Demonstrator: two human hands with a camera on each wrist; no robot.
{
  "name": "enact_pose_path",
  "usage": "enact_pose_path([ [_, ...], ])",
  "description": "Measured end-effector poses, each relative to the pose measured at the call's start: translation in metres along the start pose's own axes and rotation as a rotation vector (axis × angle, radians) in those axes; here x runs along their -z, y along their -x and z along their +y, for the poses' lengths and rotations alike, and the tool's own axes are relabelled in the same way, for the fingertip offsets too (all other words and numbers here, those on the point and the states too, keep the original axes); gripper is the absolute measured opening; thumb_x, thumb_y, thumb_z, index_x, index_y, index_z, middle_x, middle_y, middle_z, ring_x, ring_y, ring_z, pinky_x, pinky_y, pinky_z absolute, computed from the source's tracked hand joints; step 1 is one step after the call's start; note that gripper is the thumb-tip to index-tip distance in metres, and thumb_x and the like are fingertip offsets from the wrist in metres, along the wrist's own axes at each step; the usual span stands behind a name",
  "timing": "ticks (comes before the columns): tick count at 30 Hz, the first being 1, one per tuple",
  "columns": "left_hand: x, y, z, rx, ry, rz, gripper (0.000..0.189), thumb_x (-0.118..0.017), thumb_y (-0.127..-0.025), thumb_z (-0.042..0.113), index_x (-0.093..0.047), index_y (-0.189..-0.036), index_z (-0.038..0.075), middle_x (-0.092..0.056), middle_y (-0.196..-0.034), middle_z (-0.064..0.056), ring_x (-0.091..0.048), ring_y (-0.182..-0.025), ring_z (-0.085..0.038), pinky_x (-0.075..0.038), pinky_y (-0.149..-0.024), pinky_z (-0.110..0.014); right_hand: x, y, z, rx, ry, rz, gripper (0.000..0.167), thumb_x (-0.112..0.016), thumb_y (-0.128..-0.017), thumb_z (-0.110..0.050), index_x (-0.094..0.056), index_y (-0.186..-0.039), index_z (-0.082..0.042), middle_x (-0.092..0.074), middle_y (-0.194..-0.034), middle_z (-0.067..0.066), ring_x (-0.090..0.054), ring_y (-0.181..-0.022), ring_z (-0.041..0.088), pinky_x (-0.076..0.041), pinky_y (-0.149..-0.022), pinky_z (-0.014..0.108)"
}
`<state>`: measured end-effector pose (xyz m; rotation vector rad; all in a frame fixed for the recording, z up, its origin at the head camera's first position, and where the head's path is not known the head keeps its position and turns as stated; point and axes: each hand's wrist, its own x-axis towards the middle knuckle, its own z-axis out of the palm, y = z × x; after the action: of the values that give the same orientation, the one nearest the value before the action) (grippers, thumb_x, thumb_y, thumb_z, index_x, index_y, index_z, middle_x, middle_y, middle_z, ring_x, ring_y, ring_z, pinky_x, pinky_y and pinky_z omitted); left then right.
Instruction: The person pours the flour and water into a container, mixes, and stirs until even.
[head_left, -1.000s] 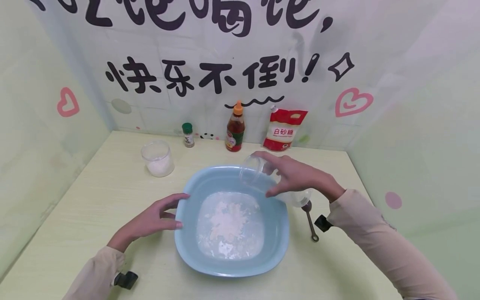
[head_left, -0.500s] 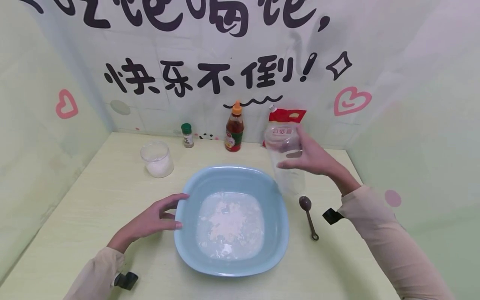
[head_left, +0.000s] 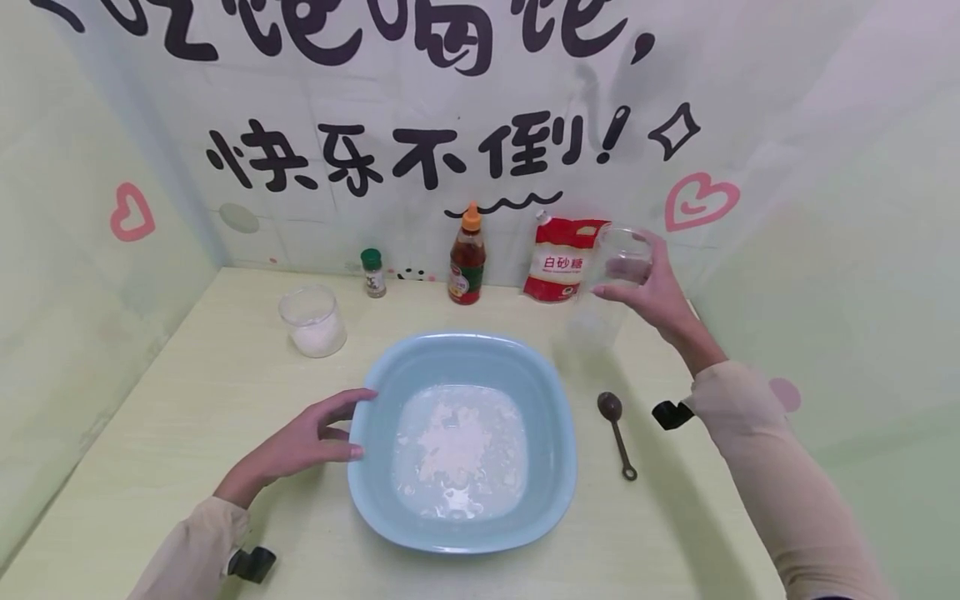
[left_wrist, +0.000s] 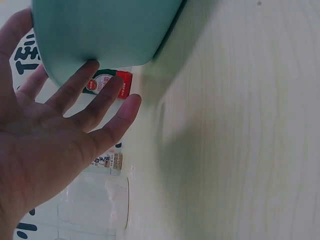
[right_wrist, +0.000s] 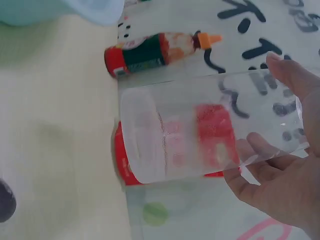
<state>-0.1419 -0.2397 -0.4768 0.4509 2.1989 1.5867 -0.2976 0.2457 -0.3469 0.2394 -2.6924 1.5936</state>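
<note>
A light blue plastic basin [head_left: 551, 454] stands on the table, with shallow milky liquid and a clump of white powder [head_left: 453, 446] at its bottom. The left hand [head_left: 303, 442] touches the basin's left side, its fingers fairly straight against rim and outer wall; the left wrist view shows those fingers [left_wrist: 107, 102] spread beside the wall. Right of the basin, the right hand [head_left: 656, 292] grips a tall clear cup [right_wrist: 165, 135] near its top, thumb on one side and fingers on the other. The cup is held upright, close over the table, in front of the sugar bag's right edge.
A clear jar of white powder [head_left: 318, 333] stands back left. A green-capped spice shaker [head_left: 372, 275], an orange-capped sauce bottle [head_left: 467, 267] and a red and white sugar bag [head_left: 555, 262] line the back wall. A dark spoon [head_left: 615, 421] lies right of the basin.
The right hand has carried the clear cup from over the basin's back right rim to the right, turning it from tilted to upright. The left hand has stayed at the basin.
</note>
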Motion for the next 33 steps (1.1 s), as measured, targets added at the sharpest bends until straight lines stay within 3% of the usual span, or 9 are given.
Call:
enact_pose_path([
  [4,0.000,0.001,0.001,-0.007,0.008,-0.007,0.071,-0.073,-0.089,0.015,-0.039,-0.150,0.009,-0.036,-0.153,-0.029,-0.064,-0.115,-0.040,-0.059,-0.086,-0.033,0.004,-0.005,0.017,-0.023,-0.038,0.025,0.097,-0.079,-0.085,-0.032,-0.009,-0.152,-0.031,-0.044,-0.150,0.018,-0.046,-0.138,0.034,-0.045,-0.106,0.059],
  [10,0.000,0.001,0.002,0.002,0.017,-0.005,0.071,-0.073,-0.089,0.015,-0.038,-0.150,0.009,-0.036,-0.153,-0.029,-0.064,-0.115,-0.040,-0.058,-0.087,-0.033,0.003,-0.013,0.046,-0.027,-0.040,0.098,0.102,-0.081,-0.083,-0.038,-0.009,-0.154,-0.027,-0.040,-0.152,0.018,-0.045,-0.139,0.036,-0.046,-0.105,0.058],
  [19,-0.001,0.002,0.002,0.000,0.017,-0.004,0.071,-0.073,-0.089,0.015,-0.038,-0.150,0.010,-0.035,-0.153,-0.031,-0.064,-0.114,-0.042,-0.059,-0.087,-0.038,-0.003,-0.021,0.083,-0.101,-0.034,0.171,0.103,-0.081,-0.083,-0.037,-0.008,-0.155,-0.025,-0.037,-0.152,0.021,-0.044,-0.140,0.039,-0.045,-0.107,0.058],
  [25,-0.001,0.002,0.000,0.007,0.021,-0.001,0.070,-0.073,-0.089,0.015,-0.039,-0.150,0.012,-0.038,-0.152,-0.027,-0.065,-0.114,-0.040,-0.058,-0.086,-0.032,-0.004,-0.021,0.096,-0.129,-0.018,0.189,0.104,-0.081,-0.083,-0.036,-0.007,-0.155,-0.023,-0.037,-0.152,0.022,-0.043,-0.141,0.038,-0.044,-0.108,0.056],
  [33,-0.002,0.002,0.001,0.005,0.014,0.003,0.070,-0.073,-0.089,0.016,-0.040,-0.150,0.011,-0.037,-0.153,-0.027,-0.064,-0.115,-0.039,-0.059,-0.088,-0.037,-0.007,-0.023,0.100,-0.151,0.026,0.196,0.105,-0.081,-0.084,-0.033,-0.005,-0.155,-0.022,-0.038,-0.152,0.023,-0.040,-0.143,0.040,-0.042,-0.110,0.057],
])
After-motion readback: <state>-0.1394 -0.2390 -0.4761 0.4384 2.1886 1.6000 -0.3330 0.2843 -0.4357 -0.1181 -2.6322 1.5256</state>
